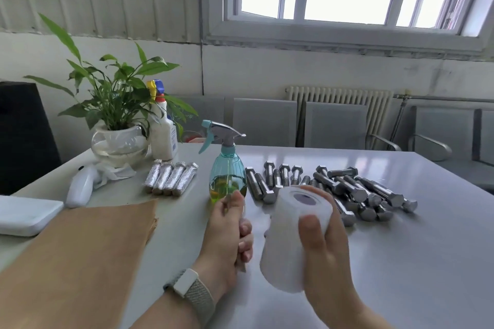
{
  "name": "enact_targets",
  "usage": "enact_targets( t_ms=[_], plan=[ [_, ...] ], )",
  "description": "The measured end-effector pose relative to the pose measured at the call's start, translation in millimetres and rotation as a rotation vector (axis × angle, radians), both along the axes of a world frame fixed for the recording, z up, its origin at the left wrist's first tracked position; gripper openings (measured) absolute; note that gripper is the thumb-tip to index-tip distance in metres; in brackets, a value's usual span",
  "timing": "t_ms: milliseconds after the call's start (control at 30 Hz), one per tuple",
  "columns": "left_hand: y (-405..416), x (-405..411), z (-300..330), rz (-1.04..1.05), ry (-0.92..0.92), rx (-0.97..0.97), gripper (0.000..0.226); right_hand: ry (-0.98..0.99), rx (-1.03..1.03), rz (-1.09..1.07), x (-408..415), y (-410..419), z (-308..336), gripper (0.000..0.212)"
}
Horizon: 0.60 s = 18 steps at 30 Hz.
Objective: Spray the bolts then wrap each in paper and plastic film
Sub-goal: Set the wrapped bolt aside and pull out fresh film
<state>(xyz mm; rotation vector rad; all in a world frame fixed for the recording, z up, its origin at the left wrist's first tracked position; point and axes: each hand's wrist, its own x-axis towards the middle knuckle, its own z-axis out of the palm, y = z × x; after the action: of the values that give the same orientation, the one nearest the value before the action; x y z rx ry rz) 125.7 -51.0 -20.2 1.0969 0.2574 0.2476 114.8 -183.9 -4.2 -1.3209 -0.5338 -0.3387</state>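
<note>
Head view: right hand [324, 243] grips the plastic film roll [291, 238]; left hand [230, 232] pinches something small, beside the bolts [339, 189].

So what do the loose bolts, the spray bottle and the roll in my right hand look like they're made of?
Bolts: bare metal, likely steel; shiny grey glints. Spray bottle: clear teal plastic; liquid shows through. Roll: cloudy white, probably plastic film.

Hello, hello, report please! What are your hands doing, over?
Right hand grips film roll. Left hand curled on something small, unclear. Four wrapped bolts done, bare bolts waiting. Spray bottle close ahead.
</note>
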Motion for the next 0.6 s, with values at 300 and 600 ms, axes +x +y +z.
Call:
enact_targets(
  t_ms=[300, 600],
  plan=[
    [47, -10, 35, 0.191, 0.077, -0.025, 0.038, 0.414, -0.035, -0.061, 36, -20, -11, 0.073],
    [120, 47, 77, 0.241, 0.381, 0.657, 0.026, 0.360, -0.175, -0.083, 40, -13, -20, 0.070]
  ],
)
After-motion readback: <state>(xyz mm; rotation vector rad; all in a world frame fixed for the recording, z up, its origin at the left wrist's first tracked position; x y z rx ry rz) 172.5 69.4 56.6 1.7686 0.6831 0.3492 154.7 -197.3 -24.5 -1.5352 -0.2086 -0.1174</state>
